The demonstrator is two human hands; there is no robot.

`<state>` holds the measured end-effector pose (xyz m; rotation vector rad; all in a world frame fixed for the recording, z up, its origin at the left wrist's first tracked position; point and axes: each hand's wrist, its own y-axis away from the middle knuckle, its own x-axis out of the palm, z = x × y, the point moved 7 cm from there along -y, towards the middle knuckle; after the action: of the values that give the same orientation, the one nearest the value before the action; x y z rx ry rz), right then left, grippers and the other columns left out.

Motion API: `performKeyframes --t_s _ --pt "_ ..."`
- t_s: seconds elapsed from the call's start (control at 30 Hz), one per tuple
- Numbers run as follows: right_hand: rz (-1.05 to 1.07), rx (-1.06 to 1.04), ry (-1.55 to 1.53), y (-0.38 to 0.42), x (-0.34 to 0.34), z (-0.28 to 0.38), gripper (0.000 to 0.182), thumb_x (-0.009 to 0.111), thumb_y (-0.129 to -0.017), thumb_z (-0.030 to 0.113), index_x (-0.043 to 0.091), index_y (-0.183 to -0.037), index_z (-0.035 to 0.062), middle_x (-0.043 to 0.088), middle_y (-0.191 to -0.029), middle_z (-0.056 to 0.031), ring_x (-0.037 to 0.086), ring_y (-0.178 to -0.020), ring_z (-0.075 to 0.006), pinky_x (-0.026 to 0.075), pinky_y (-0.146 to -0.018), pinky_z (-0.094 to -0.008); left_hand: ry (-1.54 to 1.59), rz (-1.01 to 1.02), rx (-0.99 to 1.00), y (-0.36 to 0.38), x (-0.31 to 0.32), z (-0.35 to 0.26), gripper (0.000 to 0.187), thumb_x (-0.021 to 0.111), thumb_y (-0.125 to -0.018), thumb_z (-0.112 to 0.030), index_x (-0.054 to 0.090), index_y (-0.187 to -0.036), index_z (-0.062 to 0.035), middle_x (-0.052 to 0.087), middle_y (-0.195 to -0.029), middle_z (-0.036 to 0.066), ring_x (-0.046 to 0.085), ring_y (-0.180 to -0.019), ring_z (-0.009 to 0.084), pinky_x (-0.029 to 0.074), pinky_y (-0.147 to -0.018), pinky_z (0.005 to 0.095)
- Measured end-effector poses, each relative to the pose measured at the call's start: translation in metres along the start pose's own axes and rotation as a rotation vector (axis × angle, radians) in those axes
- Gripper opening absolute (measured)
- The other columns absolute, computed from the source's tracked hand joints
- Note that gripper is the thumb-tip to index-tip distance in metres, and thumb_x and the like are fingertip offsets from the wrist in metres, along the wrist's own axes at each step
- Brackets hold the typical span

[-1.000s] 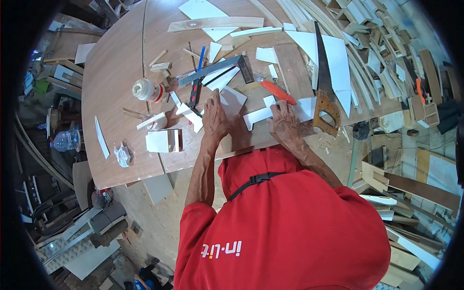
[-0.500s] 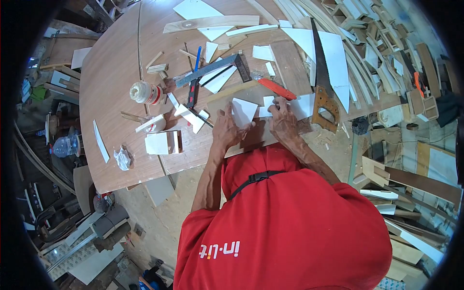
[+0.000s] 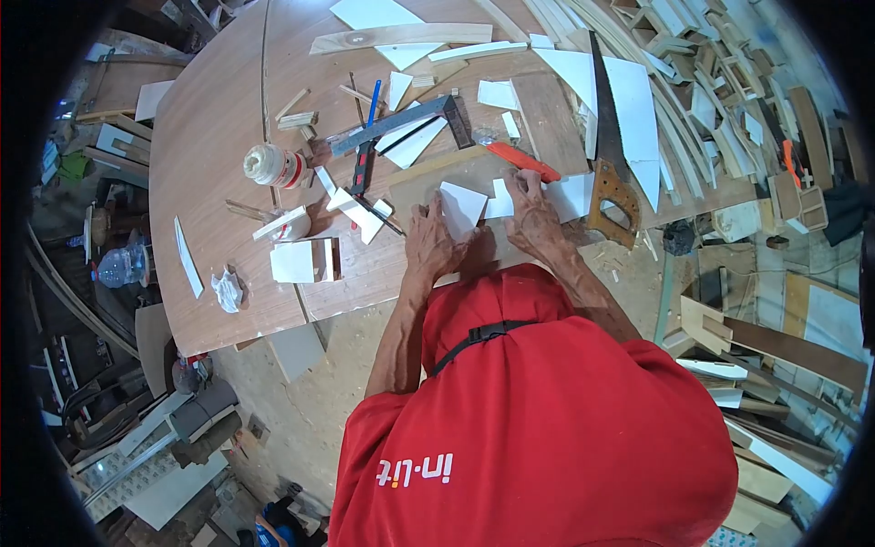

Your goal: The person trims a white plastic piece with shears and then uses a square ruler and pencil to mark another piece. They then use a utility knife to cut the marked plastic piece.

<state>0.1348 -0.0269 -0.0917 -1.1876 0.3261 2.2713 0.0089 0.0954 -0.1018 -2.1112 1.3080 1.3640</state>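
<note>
My left hand (image 3: 432, 242) grips a small white board piece (image 3: 463, 209) with a slanted top edge, thumb on the near side and fingers along its left. My right hand (image 3: 538, 219) presses bent fingers onto a flat white strip (image 3: 499, 201) just to the right of that piece; its fingertips partly cover the strip. Touching or just beyond these fingers lies an orange-red utility knife (image 3: 521, 160). Both pieces are over a brown board (image 3: 428, 175) at the table's near edge.
A handsaw (image 3: 609, 137) lies at right, beside a large white panel (image 3: 643, 118). Beyond my hands are a try square (image 3: 401, 125) and white offcuts. An open glue jar (image 3: 276, 169) and a small box-like block (image 3: 305, 261) stand at left. Timber strips crowd the far right.
My right hand has shifted slightly up toward the utility knife, its fingertips now closer to it. My left hand stays on the white board piece, nearly still. The view has moved slightly.
</note>
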Motion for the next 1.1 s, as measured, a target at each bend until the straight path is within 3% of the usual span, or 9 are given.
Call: performKeyframes --t_s 0.2,0.33,0.53,0.67,0.73,0.83,0.9,1.03,1.1 --pt "0.19 0.189 0.097 -0.01 0.007 -0.007 0.048 0.062 -0.07 0.004 0.042 -0.115 -0.0009 0.039 -0.112 -0.021 0.054 -0.1 -0.0428 0.051 -0.081 -0.048 0.081 -0.107 -0.005 0.009 0.0 0.003 0.092 0.077 -0.073 -0.039 0.031 -0.138 0.0075 0.049 -0.112 0.028 0.049 -0.101 0.0396 0.044 -0.088 0.0443" --pt "0.015 0.102 0.124 -0.007 -0.013 0.0 0.045 0.063 -0.071 0.005 0.044 -0.111 -0.0002 0.04 -0.111 -0.021 0.055 -0.097 -0.0436 0.05 -0.081 -0.0481 0.225 -0.293 -0.046 0.014 -0.011 0.01 0.087 0.076 -0.075 -0.036 0.033 -0.138 0.0065 0.047 -0.114 0.031 0.049 -0.105 0.0419 0.043 -0.091 0.0457" --pt "0.106 0.221 -0.291 0.0 -0.018 -0.019 0.038 0.067 -0.077 0.012 0.047 -0.107 0.0002 0.057 -0.1 -0.0226 0.059 -0.095 -0.0402 0.048 -0.082 -0.0452 0.211 -0.317 -0.108 0.02 -0.014 0.021 0.085 0.076 -0.077 -0.033 0.033 -0.138 0.0059 0.046 -0.12 0.03 0.046 -0.109 0.0424 0.04 -0.094 0.0479" --pt "-0.014 0.271 -0.426 0.003 -0.034 -0.024 0.029 0.069 -0.08 0.013 0.054 -0.103 0.0024 0.064 -0.089 -0.0182 0.064 -0.088 -0.0334 0.05 -0.076 -0.0413 0.024 -0.362 -0.072 0.021 -0.01 0.017 0.087 0.075 -0.075 -0.036 0.032 -0.14 0.0039 0.046 -0.12 0.027 0.043 -0.112 0.0417 0.039 -0.094 0.0499" --pt "-0.055 0.302 -0.484 0.003 -0.034 -0.033 0.026 0.069 -0.08 0.012 0.056 -0.102 0.0031 0.064 -0.087 -0.0161 0.065 -0.085 -0.0307 0.05 -0.075 -0.04 -0.042 -0.27 -0.184 0.022 -0.009 0.01 0.091 0.075 -0.073 -0.04 0.031 -0.142 0.0002 0.044 -0.122 0.023 0.04 -0.115 0.0406 0.039 -0.094 0.051" --pt "-0.144 0.242 -0.43 0.001 -0.036 -0.036 0.025 0.07 -0.082 0.014 0.059 -0.101 0.0034 0.064 -0.081 -0.0118 0.065 -0.074 -0.0223 0.051 -0.065 -0.0352 -0.13 -0.246 -0.105 0.016 0.002 0.003 0.093 0.075 -0.07 -0.043 0.032 -0.143 -0.0038 0.041 -0.125 0.021 0.038 -0.117 0.04 0.037 -0.095 0.053" --pt "-0.093 0.35 -0.682 0.0 -0.027 -0.039 0.017 0.069 -0.085 0.013 0.06 -0.096 0.004 0.062 -0.079 -0.0034 0.06 -0.069 -0.0094 0.052 -0.059 -0.0262 -0.151 -0.235 -0.091 0.011 0.005 0.001 0.092 0.075 -0.07 -0.043 0.033 -0.143 -0.005 0.041 -0.127 0.021 0.037 -0.118 0.0401 0.035 -0.096 0.0541" --pt "-0.177 0.234 -0.821 -0.003 -0.019 -0.033 0.015 0.071 -0.085 0.013 0.061 -0.091 0.0045 0.062 -0.071 -0.0031 0.058 -0.059 -0.0092 0.045 -0.051 -0.0244 -0.223 -0.229 -0.052 0.007 0.004 -0.001 0.087 0.076 -0.069 -0.042 0.039 -0.138 -0.0048 0.037 -0.132 0.021 0.031 -0.124 0.0421 0.03 -0.1 0.0572" --pt "-0.131 0.177 -0.822 -0.004 -0.016 -0.027 0.013 0.07 -0.085 0.012 0.06 -0.087 0.0042 0.061 -0.07 -0.0023 0.058 -0.059 -0.0088 0.045 -0.05 -0.0245 -0.239 -0.347 0.046 0.011 -0.013 -0.012 0.081 0.076 -0.071 -0.039 0.041 -0.136 -0.0037 0.04 -0.131 0.021 0.037 -0.121 0.0398 0.034 -0.097 0.0538"
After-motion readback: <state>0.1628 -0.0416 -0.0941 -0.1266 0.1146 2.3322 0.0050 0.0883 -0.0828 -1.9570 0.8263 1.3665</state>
